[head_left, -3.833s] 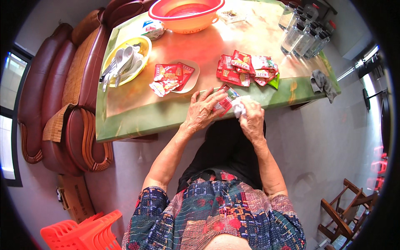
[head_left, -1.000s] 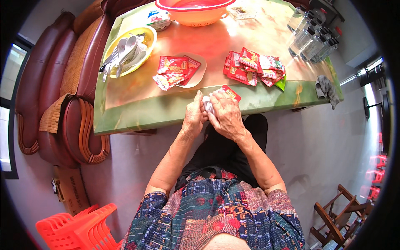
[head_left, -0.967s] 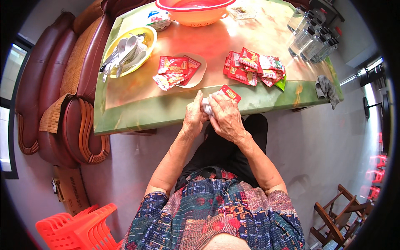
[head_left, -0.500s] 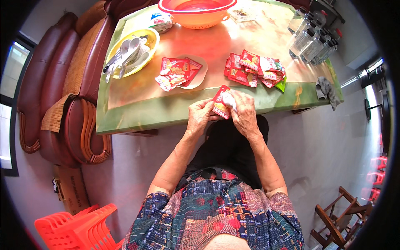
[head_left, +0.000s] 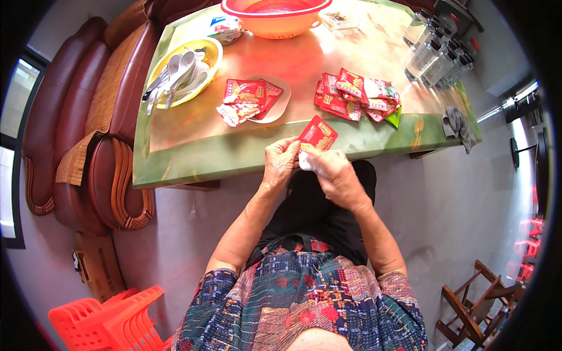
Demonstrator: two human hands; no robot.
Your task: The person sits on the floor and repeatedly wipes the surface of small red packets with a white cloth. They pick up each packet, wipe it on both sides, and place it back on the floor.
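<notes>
A red printed packet (head_left: 319, 132) is held by its left edge in my left hand (head_left: 280, 162), just over the table's near edge. My right hand (head_left: 341, 178) is closed on a crumpled white tissue (head_left: 310, 162), pressed against the packet's lower part. Beyond my left hand, several red packets (head_left: 246, 92) lie on a pale oval plate (head_left: 281, 105), some overhanging its left side. A heap of red packets (head_left: 345, 96) with a green one (head_left: 394, 118) lies farther right on the table.
A yellow bowl (head_left: 215, 64) of spoons stands at the left, a red basin (head_left: 275, 26) at the far side. Several clear bottles (head_left: 430, 58) stand at the far right. A grey cloth (head_left: 458, 126) hangs over the table's right corner. Red plastic chairs (head_left: 108, 322) stand lower left.
My right hand with the tissue has slid down and toward me across the packet. More of the packet's upper face now shows. My left hand keeps its hold.
</notes>
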